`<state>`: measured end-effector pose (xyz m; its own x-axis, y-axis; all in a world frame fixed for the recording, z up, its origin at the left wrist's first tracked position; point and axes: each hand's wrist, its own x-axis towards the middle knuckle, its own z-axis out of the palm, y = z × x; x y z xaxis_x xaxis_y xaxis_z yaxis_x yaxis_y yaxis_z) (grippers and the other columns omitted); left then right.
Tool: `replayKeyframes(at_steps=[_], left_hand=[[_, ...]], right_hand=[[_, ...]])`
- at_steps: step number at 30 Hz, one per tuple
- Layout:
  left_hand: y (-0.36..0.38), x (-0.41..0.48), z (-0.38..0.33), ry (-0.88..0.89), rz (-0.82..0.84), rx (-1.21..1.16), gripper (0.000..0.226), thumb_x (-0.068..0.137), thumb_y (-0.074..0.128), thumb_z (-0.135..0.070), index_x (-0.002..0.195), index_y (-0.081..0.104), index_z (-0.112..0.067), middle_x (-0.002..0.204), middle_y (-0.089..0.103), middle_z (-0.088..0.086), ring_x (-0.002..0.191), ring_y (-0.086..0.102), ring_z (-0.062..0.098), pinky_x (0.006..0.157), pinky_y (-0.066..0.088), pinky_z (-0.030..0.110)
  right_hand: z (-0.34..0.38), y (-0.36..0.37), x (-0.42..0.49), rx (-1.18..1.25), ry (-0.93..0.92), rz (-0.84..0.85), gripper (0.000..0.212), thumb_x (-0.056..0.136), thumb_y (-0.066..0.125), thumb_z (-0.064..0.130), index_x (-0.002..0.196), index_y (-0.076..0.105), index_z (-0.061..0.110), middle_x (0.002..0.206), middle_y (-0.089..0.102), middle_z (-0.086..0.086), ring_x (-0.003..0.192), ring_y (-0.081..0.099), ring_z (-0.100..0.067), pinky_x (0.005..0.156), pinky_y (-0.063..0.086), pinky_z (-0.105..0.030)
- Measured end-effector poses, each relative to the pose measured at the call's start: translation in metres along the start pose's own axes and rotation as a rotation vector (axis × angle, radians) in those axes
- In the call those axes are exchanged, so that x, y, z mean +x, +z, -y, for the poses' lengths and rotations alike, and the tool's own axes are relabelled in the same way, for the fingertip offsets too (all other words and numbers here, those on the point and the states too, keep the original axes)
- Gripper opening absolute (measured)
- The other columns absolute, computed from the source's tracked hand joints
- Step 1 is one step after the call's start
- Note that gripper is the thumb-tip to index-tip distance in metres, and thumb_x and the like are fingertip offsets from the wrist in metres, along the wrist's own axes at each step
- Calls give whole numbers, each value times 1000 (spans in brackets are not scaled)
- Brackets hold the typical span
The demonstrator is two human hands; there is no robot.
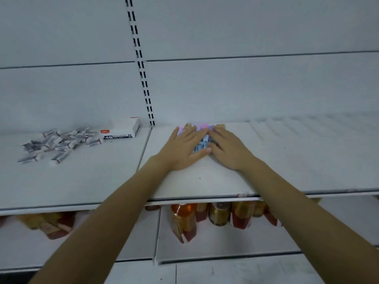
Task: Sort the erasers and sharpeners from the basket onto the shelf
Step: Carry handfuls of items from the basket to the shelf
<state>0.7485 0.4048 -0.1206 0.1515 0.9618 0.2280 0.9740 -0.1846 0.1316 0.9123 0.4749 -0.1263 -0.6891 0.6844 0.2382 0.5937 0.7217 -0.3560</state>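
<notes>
Pressing palms down on the shelf [205,181], the left hand [180,149] and the right hand [229,149] lie side by side over a small heap of pastel sharpeners [202,143] in pink, blue and tan, too blurred to tell one from another. Neither grip is closed on anything: both hands have their fingers straight and flat on top of the heap. Their fingertips come close together at the far side, and the left thumb reaches the right hand at the near side. A few pieces show in the gap between the hands and just past the fingertips, near the back panel [246,89].

The heap sits on the right-hand section of the shelf, just right of the slotted upright [141,66]. On the left-hand section, well apart from the hands, lies a loose scatter of wrapped erasers [59,143]. A white carton [121,130] marked 4B and 24 stands just beside the scatter's far right end, near the upright.

Bottles [184,220] with amber contents and red labels stand on the lower shelf [225,242]
</notes>
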Motion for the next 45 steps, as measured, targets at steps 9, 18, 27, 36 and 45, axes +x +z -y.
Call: replayKeyframes(at_steps=[9,18,27,36,45], left_hand=[[1,-8,-8,-229,-49,18,79,88,26,-68,148,11,-19,157,5,-4,144,5,13,116,0,42],[-41,-32,39,-261,-144,87,58,98,26,-46,148,13,-20,157,9,-5,144,9,15,116,3,43],[-156,-141,133,-295,-217,382,51,100,25,-37,147,18,-17,155,19,0,141,18,20,115,10,42],[-207,-340,246,-502,-255,422,47,100,30,-30,143,29,-12,148,34,8,136,30,26,112,20,41],[-251,-487,322,-743,-437,420,39,96,42,-24,131,46,-7,130,50,14,116,49,30,92,41,39]], right_hand=[[-2,-1,0,-99,12,7,49,97,27,33,144,26,18,154,19,-4,141,15,-18,114,13,-34],[34,-12,-4,-193,-27,-57,67,83,7,45,145,22,25,155,11,-3,143,7,-18,113,-3,-33],[213,37,26,-198,-406,-65,72,81,3,48,144,26,23,152,22,-7,142,16,-25,114,0,-39],[415,119,47,-134,-678,18,61,89,17,42,140,36,16,145,36,-15,133,34,-33,110,23,-48],[553,167,91,-80,-839,21,48,97,33,34,143,29,19,142,39,-8,127,35,-26,105,24,-33]])
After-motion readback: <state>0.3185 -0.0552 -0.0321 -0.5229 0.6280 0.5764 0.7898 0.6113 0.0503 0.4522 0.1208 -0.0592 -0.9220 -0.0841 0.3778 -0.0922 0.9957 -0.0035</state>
